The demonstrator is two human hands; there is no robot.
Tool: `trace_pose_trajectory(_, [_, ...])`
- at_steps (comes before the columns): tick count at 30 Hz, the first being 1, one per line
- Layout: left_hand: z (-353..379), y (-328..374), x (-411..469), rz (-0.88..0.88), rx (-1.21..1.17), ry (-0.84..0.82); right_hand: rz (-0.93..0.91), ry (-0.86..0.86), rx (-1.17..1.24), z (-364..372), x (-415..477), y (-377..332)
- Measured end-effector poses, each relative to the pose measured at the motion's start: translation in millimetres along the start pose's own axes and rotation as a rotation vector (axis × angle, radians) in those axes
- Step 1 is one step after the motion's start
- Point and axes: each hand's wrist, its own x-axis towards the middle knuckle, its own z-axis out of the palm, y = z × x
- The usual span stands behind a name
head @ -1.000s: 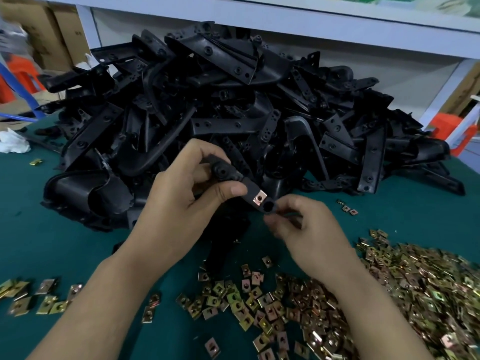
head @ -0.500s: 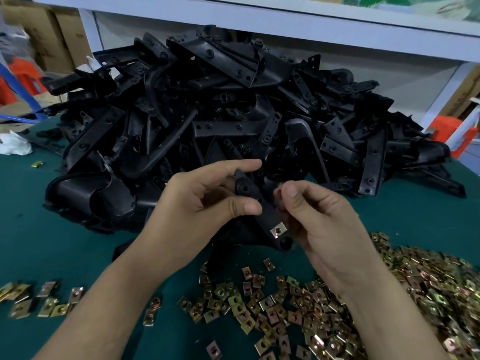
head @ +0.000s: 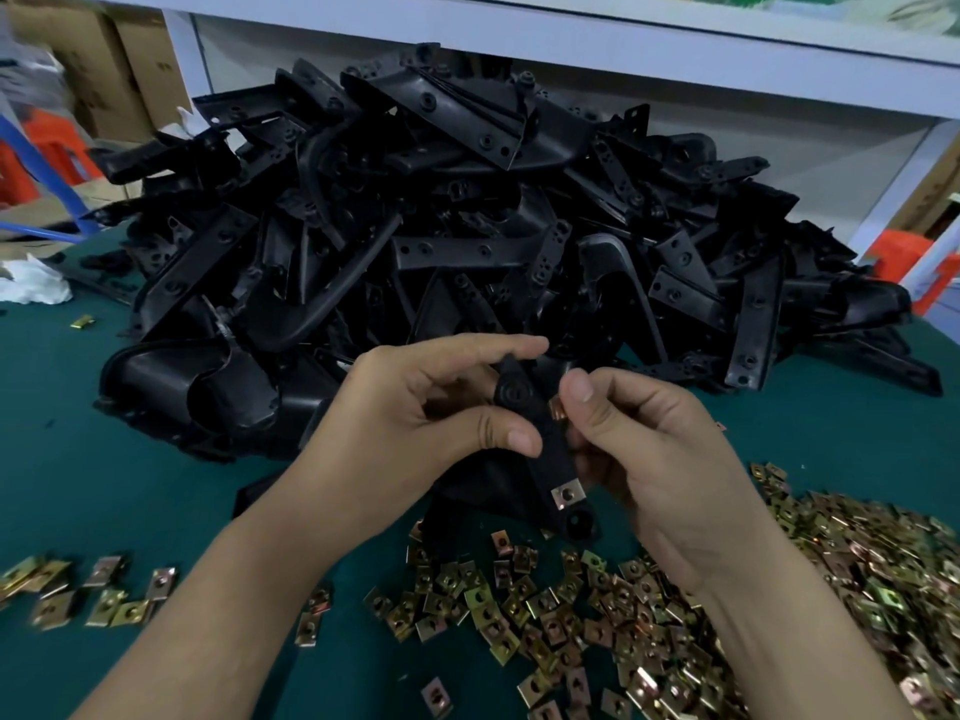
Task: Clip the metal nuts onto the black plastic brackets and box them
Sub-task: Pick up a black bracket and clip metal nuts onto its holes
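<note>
Fingers of the left hand (head: 415, 423) are pinching a bracket (head: 555, 449) at frame centre; a nut (head: 566, 496) is sitting clipped near its lower end. Just right, the right hand (head: 670, 459) is pinching a second nut (head: 557, 410) against the bracket's edge. Loose nuts (head: 649, 615) are lying below, a heap (head: 441, 226) of brackets above.

The left hand (head: 415, 423), at the centre of the frame, is bare, and its left thumbnail (head: 519, 438) is short, rounded and trimmed close to the fingertip. The right hand (head: 660, 459), just right of centre, is bare too, and its right thumbnail (head: 579, 391) is broad and cut short. The left forearm (head: 218, 589) comes in from the lower left and the right forearm (head: 795, 631) from the lower right. Both are uncovered down to the bottom edge, with smooth skin and creased knuckles.
</note>
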Motion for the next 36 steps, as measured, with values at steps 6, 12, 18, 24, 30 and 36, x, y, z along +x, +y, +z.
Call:
trace_pose_trajectory(6, [1.8, -0.7, 0.4, 0.009, 0.035, 0.008, 0.036, -0.006, 0.033, 3.2, -2.1, -2.5])
trace_pose_trajectory(12, [0.8, -2.7, -0.7, -0.009, 0.024, 0.002, 0.031, -0.037, -0.002, 0.2, -2.8, -3.0])
trace_pose_trajectory(18, [-2.1, -9.7, 0.4, -0.015, 0.044, -0.020, -0.004, -0.087, -0.104, -2.8, -2.9, -3.6])
trace_pose_trajectory(24, [-1.9, -12.0, 1.5, 0.011, 0.031, -0.027, 0.122, -0.094, -0.096, 3.9, -3.9, -2.0])
trace_pose_trajectory(30, [0.2, -10.9, 1.4, 0.080, -0.039, -0.036, 0.280, -0.211, 0.096, -0.2, -5.1, 3.6])
trace_pose_trajectory(36, [1.7, -14.7, 2.3, 0.189, 0.190, 0.106, 0.123, -0.084, 0.151, 6.9, -1.0, 10.8])
